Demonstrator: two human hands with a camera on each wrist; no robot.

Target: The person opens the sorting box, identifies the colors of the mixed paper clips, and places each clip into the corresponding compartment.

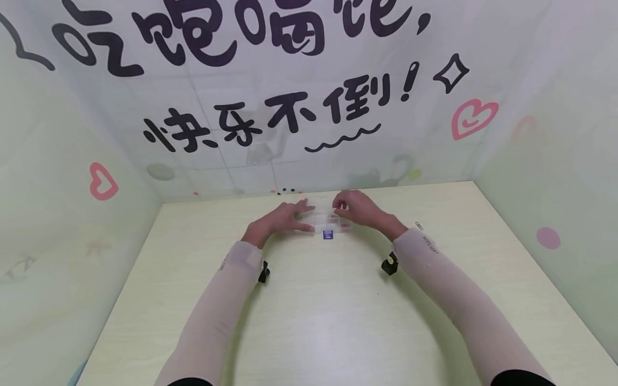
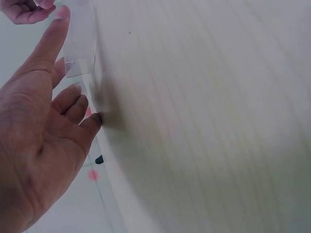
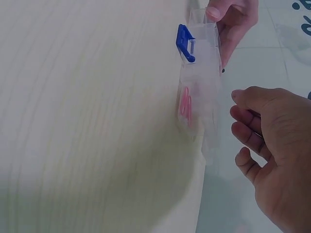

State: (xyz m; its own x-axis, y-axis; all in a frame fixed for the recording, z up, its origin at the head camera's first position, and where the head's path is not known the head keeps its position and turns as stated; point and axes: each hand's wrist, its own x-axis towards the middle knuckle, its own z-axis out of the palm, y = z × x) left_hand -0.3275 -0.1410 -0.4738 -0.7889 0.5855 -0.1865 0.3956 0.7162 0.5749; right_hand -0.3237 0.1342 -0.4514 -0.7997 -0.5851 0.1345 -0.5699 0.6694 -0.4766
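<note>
A clear plastic box (image 1: 321,220) with a blue latch (image 3: 184,43) on its front stands near the table's back edge. Through its wall, a pink paper clip (image 3: 186,103) shows in the right wrist view. My left hand (image 1: 286,217) holds the box's left end, thumb at the front corner and fingers behind. In the left wrist view its thumb lies along the clear plastic. Over the box's right part is my right hand (image 1: 359,208), its fingers loosely bent. The right wrist view shows nothing between that hand's thumb and fingers.
A single paper clip (image 1: 419,225) lies on the pale wooden table (image 1: 318,316), right of the right wrist. Behind the table hangs a white printed backdrop (image 1: 270,145). Black wrist mounts (image 1: 389,264) hang beneath the sleeves.
</note>
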